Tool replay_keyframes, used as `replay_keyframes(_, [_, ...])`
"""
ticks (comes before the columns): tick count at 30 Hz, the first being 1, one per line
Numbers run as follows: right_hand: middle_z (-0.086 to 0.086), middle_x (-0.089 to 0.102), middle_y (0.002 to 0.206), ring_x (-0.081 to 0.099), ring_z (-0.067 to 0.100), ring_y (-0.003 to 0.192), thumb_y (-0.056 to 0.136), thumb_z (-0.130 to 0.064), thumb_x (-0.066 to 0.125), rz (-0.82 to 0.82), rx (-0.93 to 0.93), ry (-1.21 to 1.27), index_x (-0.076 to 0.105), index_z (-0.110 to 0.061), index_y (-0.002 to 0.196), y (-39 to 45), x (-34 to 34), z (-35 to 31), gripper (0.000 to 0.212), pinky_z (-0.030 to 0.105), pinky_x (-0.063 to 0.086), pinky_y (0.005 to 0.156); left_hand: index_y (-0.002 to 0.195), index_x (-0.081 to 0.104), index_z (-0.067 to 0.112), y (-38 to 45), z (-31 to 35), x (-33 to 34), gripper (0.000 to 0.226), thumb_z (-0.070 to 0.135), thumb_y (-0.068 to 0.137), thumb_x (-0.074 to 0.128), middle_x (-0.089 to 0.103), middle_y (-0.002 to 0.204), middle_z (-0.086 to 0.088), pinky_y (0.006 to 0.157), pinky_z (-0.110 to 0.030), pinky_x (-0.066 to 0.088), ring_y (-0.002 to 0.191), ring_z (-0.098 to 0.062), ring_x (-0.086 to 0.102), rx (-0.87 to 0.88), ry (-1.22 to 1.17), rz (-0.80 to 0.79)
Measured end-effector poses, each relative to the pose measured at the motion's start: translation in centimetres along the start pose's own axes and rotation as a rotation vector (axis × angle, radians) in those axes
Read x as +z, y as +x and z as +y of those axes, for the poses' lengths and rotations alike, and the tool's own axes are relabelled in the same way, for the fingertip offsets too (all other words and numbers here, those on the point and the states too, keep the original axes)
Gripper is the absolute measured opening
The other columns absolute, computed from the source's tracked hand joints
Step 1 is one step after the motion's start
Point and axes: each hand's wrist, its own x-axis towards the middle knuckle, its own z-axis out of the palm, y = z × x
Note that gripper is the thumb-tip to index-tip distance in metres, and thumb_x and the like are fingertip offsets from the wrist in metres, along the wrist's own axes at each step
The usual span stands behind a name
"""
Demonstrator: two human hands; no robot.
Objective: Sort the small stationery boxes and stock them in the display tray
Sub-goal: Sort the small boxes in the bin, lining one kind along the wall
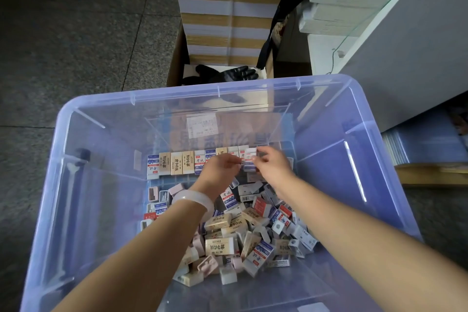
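Fingers of the left hand (219, 169) curl loosely at the tidy row (192, 162), gripping nothing I can make out, while the right hand (271, 165) pinches a white-and-blue box (250, 159) at the row's right end. Seat it upright and flush against its neighbour (loose pile (243, 233) waits nearer), left hand steadying the row inside the clear bin (76, 210)

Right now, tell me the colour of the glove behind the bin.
Black glove, seen in the head view.

Inside the bin (76, 121), a row of boxes (182, 163) stands at its far wall; the loose pile (240, 235) lies nearer; a glove (228, 73) lies behind the bin.
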Motion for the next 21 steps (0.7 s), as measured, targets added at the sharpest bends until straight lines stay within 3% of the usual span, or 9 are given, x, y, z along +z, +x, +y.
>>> replay_keyframes(2, [0.006, 0.063, 0.111, 0.059, 0.020, 0.097, 0.091, -0.013, 0.058, 0.132, 0.013, -0.085, 0.054, -0.011, 0.115, 0.8, -0.4, 0.5, 0.024, 0.031, 0.047, 0.083, 0.128, 0.058, 0.015, -0.2, -0.3, -0.5, 0.032, 0.013, 0.098, 0.047, 0.058, 0.129, -0.002, 0.072, -0.007, 0.043, 0.089, -0.012, 0.062, 0.148, 0.401, 0.001])
replay_keyframes(3, [0.007, 0.065, 0.108, 0.060, 0.023, 0.097, 0.091, -0.013, 0.059, 0.167, 0.015, -0.111, 0.054, -0.011, 0.112, 1.1, -0.5, 0.6, 0.023, 0.032, 0.048, 0.083, 0.134, 0.051, 0.018, -0.3, -0.5, -0.5, 0.036, 0.017, 0.099, 0.044, 0.047, 0.143, 0.000, 0.087, -0.013, 0.044, 0.105, -0.016, 0.060, 0.227, 0.591, -0.025])
replay_keyframes(5, [0.008, 0.067, 0.107, 0.062, 0.025, 0.100, 0.090, -0.011, 0.059, 0.184, -0.003, -0.162, 0.055, -0.011, 0.115, 1.3, -0.3, 0.7, 0.025, 0.035, 0.050, 0.086, 0.146, 0.033, 0.022, -0.3, -1.1, -0.4, 0.044, 0.028, 0.102, 0.036, 0.018, 0.158, 0.004, 0.116, -0.034, 0.022, 0.141, -0.018, 0.028, 0.369, 0.929, -0.131])
replay_keyframes(7, [0.009, 0.066, 0.111, 0.061, 0.026, 0.104, 0.090, -0.005, 0.055, 0.166, -0.045, -0.195, 0.057, -0.010, 0.121, 1.1, -0.2, 0.7, 0.031, 0.034, 0.049, 0.089, 0.151, 0.017, 0.023, 0.0, -1.7, -0.3, 0.051, 0.037, 0.103, 0.025, 0.000, 0.160, 0.006, 0.119, -0.042, 0.000, 0.147, -0.014, 0.001, 0.414, 1.131, -0.215])
replay_keyframes(9, [0.013, 0.061, 0.120, 0.057, 0.027, 0.109, 0.092, 0.000, 0.049, 0.136, -0.101, -0.241, 0.057, -0.007, 0.126, 0.8, -0.1, 0.7, 0.036, 0.033, 0.046, 0.093, 0.152, 0.007, 0.023, 0.4, -2.2, -0.6, 0.053, 0.041, 0.103, 0.017, -0.006, 0.159, 0.007, 0.118, -0.045, -0.005, 0.147, -0.012, -0.006, 0.403, 1.250, -0.228])
replay_keyframes(12, [0.016, 0.050, 0.128, 0.050, 0.029, 0.116, 0.094, -0.002, 0.043, 0.079, -0.138, -0.353, 0.053, -0.011, 0.132, 1.0, 0.2, 0.6, 0.040, 0.031, 0.038, 0.099, 0.152, 0.000, 0.025, 0.5, -2.4, -0.7, 0.053, 0.041, 0.103, 0.013, -0.009, 0.159, 0.008, 0.118, -0.049, -0.005, 0.146, -0.012, -0.008, 0.395, 1.357, -0.202])
replay_keyframes(15, [0.017, 0.049, 0.128, 0.051, 0.030, 0.115, 0.094, -0.002, 0.041, -0.017, -0.121, -0.397, 0.052, -0.008, 0.131, 0.7, 0.1, 0.2, 0.039, 0.032, 0.041, 0.096, 0.152, 0.003, 0.025, 0.1, -2.1, -0.9, 0.053, 0.039, 0.103, 0.018, -0.007, 0.159, 0.005, 0.118, -0.046, -0.005, 0.146, -0.014, -0.008, 0.379, 1.268, -0.197])
replay_keyframes(19, [0.010, 0.041, 0.142, 0.048, 0.025, 0.122, 0.094, -0.001, 0.043, -0.099, -0.099, -0.226, 0.031, -0.011, 0.145, -0.1, -1.4, 0.0, 0.053, 0.024, 0.045, 0.086, 0.150, 0.021, 0.027, -1.5, -2.6, -3.2, 0.049, 0.029, 0.102, 0.032, 0.001, 0.160, -0.001, 0.117, -0.043, -0.003, 0.147, -0.018, 0.001, 0.438, 1.134, -0.147])
replay_keyframes(21, [0.011, 0.046, 0.136, 0.051, 0.024, 0.116, 0.093, -0.001, 0.044, -0.034, -0.156, -0.317, 0.043, -0.009, 0.137, -0.6, -1.8, 0.0, 0.044, 0.026, 0.046, 0.086, 0.143, 0.038, 0.022, -2.6, -3.1, -4.4, 0.044, 0.022, 0.100, 0.040, 0.021, 0.157, -0.006, 0.117, -0.041, 0.010, 0.144, -0.023, 0.020, 0.459, 1.121, -0.102])
